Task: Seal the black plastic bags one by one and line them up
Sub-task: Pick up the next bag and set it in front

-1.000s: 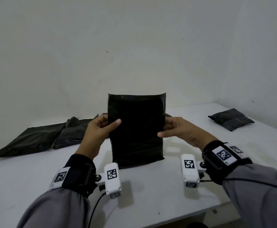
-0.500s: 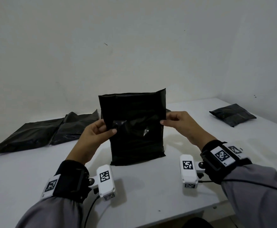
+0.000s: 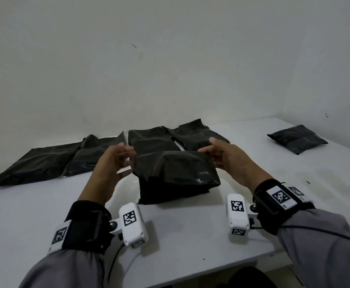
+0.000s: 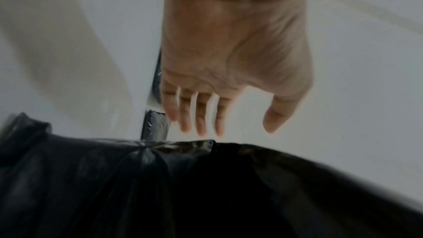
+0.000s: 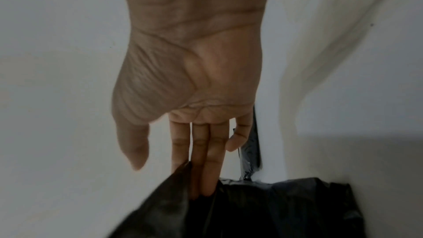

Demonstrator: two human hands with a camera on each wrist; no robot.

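Evidently the step in hand is the fold-over of the flap on the black bag (image 3: 176,177) at the centre of the head view, where it stands on the white surface (image 3: 180,229) with its top bent down toward the camera. The left hand (image 3: 112,163) hovers just beside the bag's left edge, blurred, its fingers spread and straight in the left wrist view; its grip is wide and holds nothing. The right hand (image 3: 229,157) sits at the fold's upper right corner; in the right wrist view its straight fingers (image 5: 207,166) touch the plastic, with the thumb apart, so that grip is also loose, not pinching.

The next move probably calls for both palms to press the flap flat along its whole width so the seal holds, then for the bag to be carried to join the finished one. Thin, slippery plastic may spring back if pressed unevenly.

Behind, four more bags (image 3: 82,156) lie overlapping in a row from the left edge to the middle. One small sealed bag (image 3: 297,141) lies well apart at the right. A bare white wall (image 3: 170,69) with small marks fills the upper frame.
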